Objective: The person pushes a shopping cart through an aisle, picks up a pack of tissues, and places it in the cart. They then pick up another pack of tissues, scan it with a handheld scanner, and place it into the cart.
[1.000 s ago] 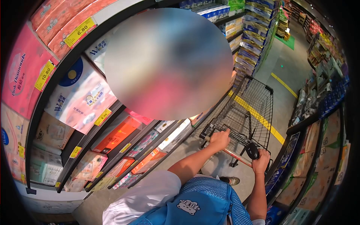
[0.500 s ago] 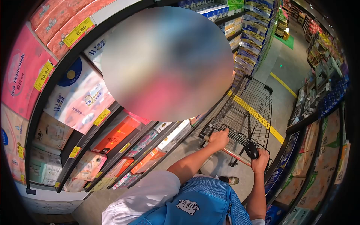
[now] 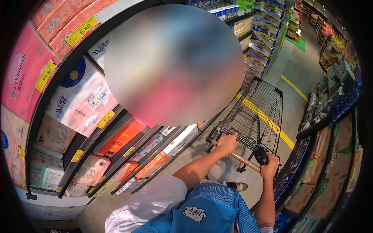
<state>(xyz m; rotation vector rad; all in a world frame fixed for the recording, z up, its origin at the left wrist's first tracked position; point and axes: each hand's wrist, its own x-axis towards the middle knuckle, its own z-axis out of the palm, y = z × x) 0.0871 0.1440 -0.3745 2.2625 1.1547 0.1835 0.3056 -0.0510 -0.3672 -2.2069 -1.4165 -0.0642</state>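
Ahead of me is a black wire shopping cart [image 3: 254,120], and nothing shows inside its basket. My left hand [image 3: 227,143] is wrapped round the left part of the cart's handlebar [image 3: 244,161], with its knuckles facing up. Near the right end of the same bar, my right hand [image 3: 270,167] is closed on it. A black rounded fitting [image 3: 260,156] sits on the bar just beside my right hand. The undersides of the fingers of both hands are hidden.
Close on my left, shelves hold tissue packs [image 3: 83,99] above yellow price tags [image 3: 46,75]. More shelved packs [image 3: 311,194] line the right side. A yellow floor line [image 3: 285,139] passes under the cart. A large blurred oval covers the upper middle.
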